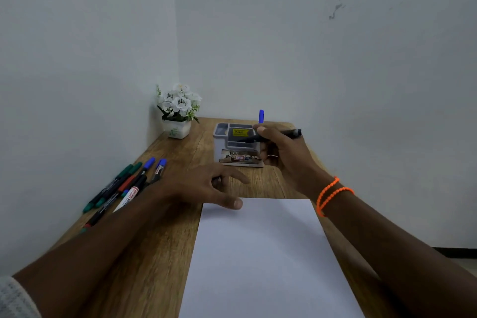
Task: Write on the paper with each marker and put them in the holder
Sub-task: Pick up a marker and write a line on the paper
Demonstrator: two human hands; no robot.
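Black marker point(271, 136) held level over grey holder point(222, 129), loose markers point(124, 186) left, blank paper point(263, 261)

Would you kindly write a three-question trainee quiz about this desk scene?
1. True or false: the right hand holds a black marker over the holder.
2. Which colour is the marker already standing in the holder: A green, B blue, C red?
3. Where does the left hand rest?

Key: 1 true; 2 B; 3 at the paper's top left corner, fingers spread, holding nothing.
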